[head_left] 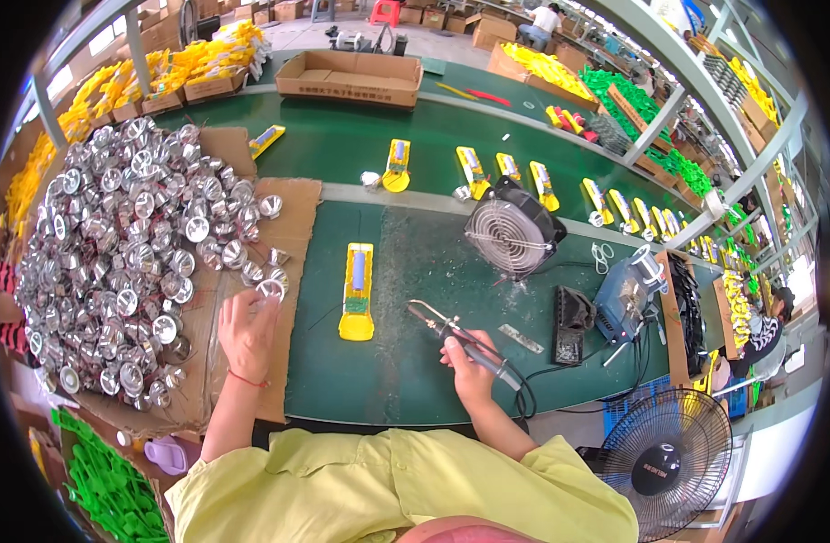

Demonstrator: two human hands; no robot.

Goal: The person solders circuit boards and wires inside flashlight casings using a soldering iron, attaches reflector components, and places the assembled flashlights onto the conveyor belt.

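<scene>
My left hand is at the near edge of the reflector pile, its fingertips pinched on a shiny silver reflector cup. My right hand grips a soldering iron, its bent metal tip pointing left over the green bench. Between my hands lies a yellow plastic housing, holding a blue cylindrical cell and a small green circuit board. To the left, a big heap of silver reflector cups with thin wires rests on cardboard.
A small square fan stands ahead of the iron. On its right are a black holder, a blue soldering station and a solder spool. Yellow housings line the green belt beyond. A large fan stands near right.
</scene>
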